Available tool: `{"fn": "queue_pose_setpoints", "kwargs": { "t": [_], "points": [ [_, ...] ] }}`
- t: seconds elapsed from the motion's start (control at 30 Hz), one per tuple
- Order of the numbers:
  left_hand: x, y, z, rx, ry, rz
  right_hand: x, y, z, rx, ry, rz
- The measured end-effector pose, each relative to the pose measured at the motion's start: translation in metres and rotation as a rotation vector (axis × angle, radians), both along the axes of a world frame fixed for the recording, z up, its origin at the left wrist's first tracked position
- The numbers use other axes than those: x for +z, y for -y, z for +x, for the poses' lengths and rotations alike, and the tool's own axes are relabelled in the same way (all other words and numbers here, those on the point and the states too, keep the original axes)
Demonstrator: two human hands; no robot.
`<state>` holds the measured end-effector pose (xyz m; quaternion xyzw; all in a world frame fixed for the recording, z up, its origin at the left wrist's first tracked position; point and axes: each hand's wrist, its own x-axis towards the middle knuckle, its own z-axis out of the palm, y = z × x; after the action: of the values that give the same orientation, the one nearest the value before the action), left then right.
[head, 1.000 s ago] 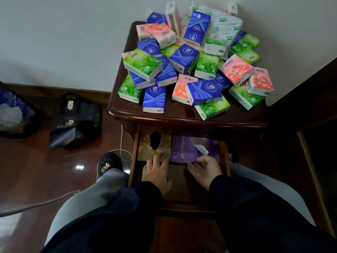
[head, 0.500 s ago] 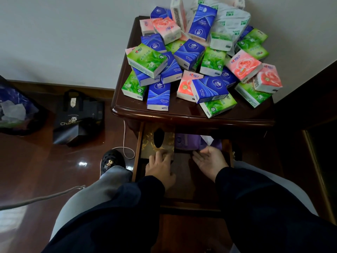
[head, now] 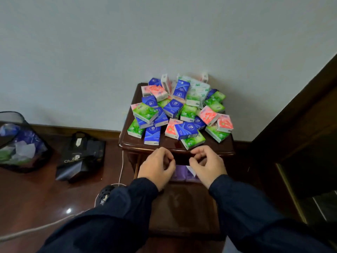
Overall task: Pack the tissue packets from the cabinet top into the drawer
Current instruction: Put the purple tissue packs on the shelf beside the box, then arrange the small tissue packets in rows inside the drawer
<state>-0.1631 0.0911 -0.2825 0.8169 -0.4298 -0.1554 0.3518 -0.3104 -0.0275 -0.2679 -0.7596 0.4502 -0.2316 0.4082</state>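
Note:
Several tissue packets (head: pixel 179 114) in blue, green and pink lie heaped on the dark wooden cabinet top (head: pixel 164 142). Below its front edge the drawer (head: pixel 182 207) stands pulled out, with a purple tissue pack (head: pixel 182 173) at its back. My left hand (head: pixel 157 166) and my right hand (head: pixel 207 164) hover side by side above the drawer, just under the cabinet's front edge. Both have loosely curled fingers and hold nothing. A blue packet (head: pixel 152 136) and a green packet (head: pixel 193 141) lie nearest the hands.
A black paper bag (head: pixel 80 156) and a mesh bin with a plastic liner (head: pixel 20 143) stand on the glossy floor to the left. A white cable (head: pixel 121 168) runs down beside the cabinet. Dark wooden furniture (head: pixel 300 143) rises on the right.
Both hands have lifted out of the drawer up to the cabinet's front edge. The camera has tilted up, showing more wall.

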Motion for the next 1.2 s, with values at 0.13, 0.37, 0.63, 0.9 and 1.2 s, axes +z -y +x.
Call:
{"fn": "queue_pose_setpoints", "kwargs": {
  "t": [0.13, 0.37, 0.63, 0.9, 1.2],
  "points": [
    [0.039, 0.018, 0.009, 0.049, 0.052, -0.094, 0.042, 0.021, 0.02, 0.018, -0.182, -0.318],
    [0.064, 0.028, 0.036, 0.223, 0.243, -0.096, 0.035, 0.019, 0.066, -0.003, -0.584, -0.463],
    [0.058, 0.061, 0.084, 0.425, 0.305, 0.136, 0.012, 0.036, 0.082, -0.07, -0.557, -0.462],
    [0.033, 0.072, 0.105, 0.425, 0.284, 0.096, 0.012, 0.031, 0.064, 0.145, -0.048, -0.439],
    [0.0, -0.024, 0.072, 0.282, 0.022, -0.412, -0.009, -0.024, 0.041, 0.386, 0.258, -0.083]
  ]
}}
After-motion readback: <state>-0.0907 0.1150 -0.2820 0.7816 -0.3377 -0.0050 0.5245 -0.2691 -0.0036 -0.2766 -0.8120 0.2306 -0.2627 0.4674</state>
